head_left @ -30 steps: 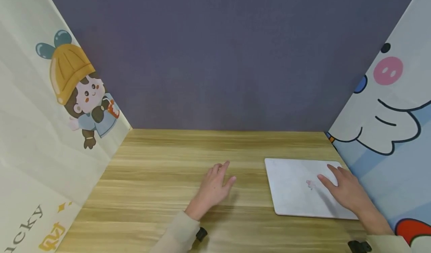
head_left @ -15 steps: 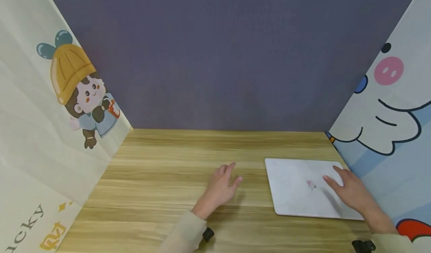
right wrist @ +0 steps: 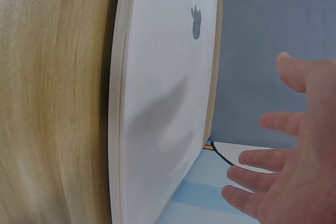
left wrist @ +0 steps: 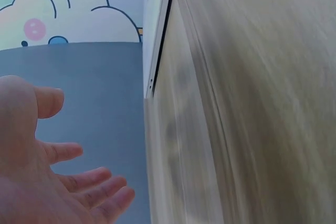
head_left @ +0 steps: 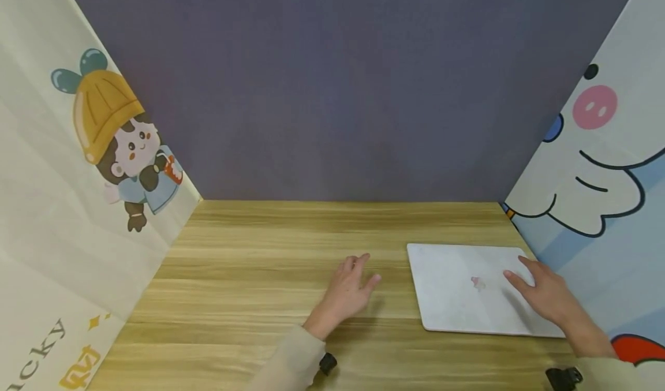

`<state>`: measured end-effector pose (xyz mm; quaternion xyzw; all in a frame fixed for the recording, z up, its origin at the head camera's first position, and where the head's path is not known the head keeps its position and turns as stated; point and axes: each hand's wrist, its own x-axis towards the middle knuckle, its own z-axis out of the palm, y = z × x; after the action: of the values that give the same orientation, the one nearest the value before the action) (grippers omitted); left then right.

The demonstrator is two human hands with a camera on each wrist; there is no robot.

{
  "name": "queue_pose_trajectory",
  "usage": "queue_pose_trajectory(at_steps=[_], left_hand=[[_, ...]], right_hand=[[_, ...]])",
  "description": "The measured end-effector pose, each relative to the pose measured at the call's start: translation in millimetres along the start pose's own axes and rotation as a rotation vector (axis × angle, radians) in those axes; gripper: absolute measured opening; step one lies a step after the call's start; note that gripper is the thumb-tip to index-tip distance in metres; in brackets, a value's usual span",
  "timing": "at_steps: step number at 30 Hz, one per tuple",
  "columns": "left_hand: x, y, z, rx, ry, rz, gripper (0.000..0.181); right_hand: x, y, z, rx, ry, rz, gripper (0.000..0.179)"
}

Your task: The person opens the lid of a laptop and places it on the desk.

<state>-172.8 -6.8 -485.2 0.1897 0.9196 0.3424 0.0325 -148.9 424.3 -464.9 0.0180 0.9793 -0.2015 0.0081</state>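
Note:
A closed silver laptop with an apple logo lies flat on the right part of the wooden table. Above its right side hovers my right hand, fingers spread; in the right wrist view a gap shows between that hand and the lid, which bears its shadow. My left hand is held over the table to the left of the laptop, apart from it, holding nothing. In the left wrist view its fingers are extended, and the laptop's edge stands beyond.
The wood-grain table runs back to a dark grey-blue panel. A cream sheet with a cartoon figure borders the left side. On the right hangs a light blue sheet with a white cartoon animal, close to the laptop's right edge.
Both hands have drifted a little to the right. The laptop stays in place, with slightly more of its right side uncovered by my right hand.

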Motion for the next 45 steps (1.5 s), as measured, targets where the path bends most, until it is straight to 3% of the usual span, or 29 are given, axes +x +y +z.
queue_pose_trajectory(at_steps=[9, 18, 31, 45], left_hand=[[2.6, 5.5, 12.6, -0.003, -0.009, 0.006, 0.07], [6.5, 11.4, 22.5, -0.06, -0.02, -0.008, 0.066], [13.2, 19.1, 33.2, -0.135, -0.029, -0.03, 0.068], [21.6, 29.7, 44.6, -0.147, -0.047, -0.049, 0.067]], right_hand=[[1.1, 11, 2, 0.016, -0.026, 0.042, 0.084], [7.8, 28, 3, 0.003, -0.088, 0.092, 0.088], [13.1, 49, 9, 0.066, -0.155, 0.181, 0.095], [16.8, 47, 14, 0.031, -0.212, 0.299, 0.099]])
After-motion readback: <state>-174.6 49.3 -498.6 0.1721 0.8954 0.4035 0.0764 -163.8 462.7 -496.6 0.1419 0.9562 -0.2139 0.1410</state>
